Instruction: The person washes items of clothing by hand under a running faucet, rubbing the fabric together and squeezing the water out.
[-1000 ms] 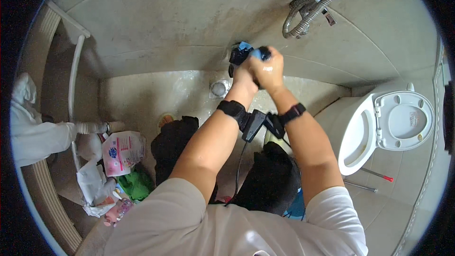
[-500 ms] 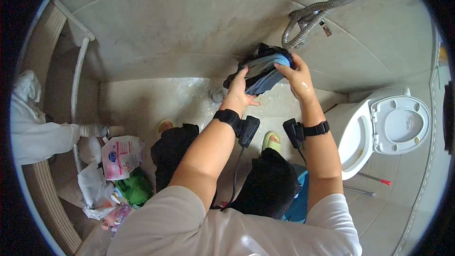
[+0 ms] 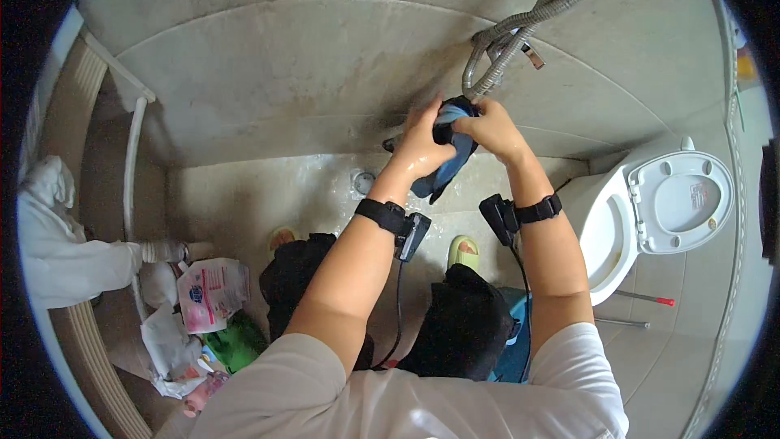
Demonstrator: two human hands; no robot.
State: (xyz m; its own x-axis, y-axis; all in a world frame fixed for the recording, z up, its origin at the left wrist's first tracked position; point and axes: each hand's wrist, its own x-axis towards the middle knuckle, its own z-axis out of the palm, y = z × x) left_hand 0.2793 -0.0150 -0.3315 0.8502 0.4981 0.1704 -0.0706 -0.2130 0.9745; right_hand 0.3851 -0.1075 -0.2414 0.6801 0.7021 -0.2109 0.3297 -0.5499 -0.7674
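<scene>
The black-and-blue cloth (image 3: pixel 457 161) hangs over the wet floor (image 3: pixel 268 187), in front of the tiled wall (image 3: pixel 284 73) and near the looped metal hose (image 3: pixel 487 81); the right hand (image 3: pixel 492 132) pinches its upper edge, thumb in front; the left hand (image 3: pixel 418 149) rests along its left side, thumb across it, and whether those blurred fingers grip I cannot tell; 2 black straps (image 3: pixel 382 215) circle the wrists.

A black and blue cloth (image 3: pixel 457 156) is held between the left hand (image 3: pixel 418 146) on its left and the right hand (image 3: pixel 496 132) on its right, while a ribbed grey hose (image 3: pixel 556 8) is seen above the cloth, a round floor drain (image 3: pixel 363 183) to its left and a white toilet (image 3: pixel 650 226) to its right.
</scene>
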